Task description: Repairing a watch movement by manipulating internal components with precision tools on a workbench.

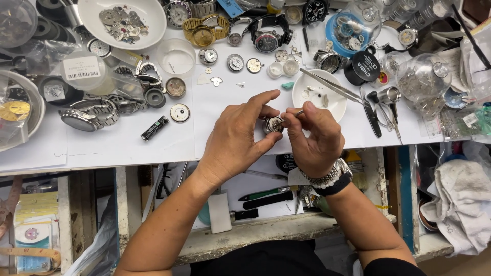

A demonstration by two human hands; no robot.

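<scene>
Centre of frame, just above the worktop's (128,145) front edge: left hand (238,135) pinches a small round watch movement (273,124) btwn thumb and fingers, index finger stretched out above it. Right hand (314,135) is closed round a thin metal tool (296,113), tip touching the movement's top. Beaded bracelets on the right wrist. Just right of the hands, a white dish (319,94) w/ tiny parts; tweezers (332,88) lie across its rim. Mid-left: small black battery (154,128), a loose round dial (180,113), steel watch (87,117). Top left: white bowl (123,18) of watch parts. Top centre: gold watch (204,31), black watch (267,38). Open drawer below w/ a green-handled tool (263,193).
</scene>
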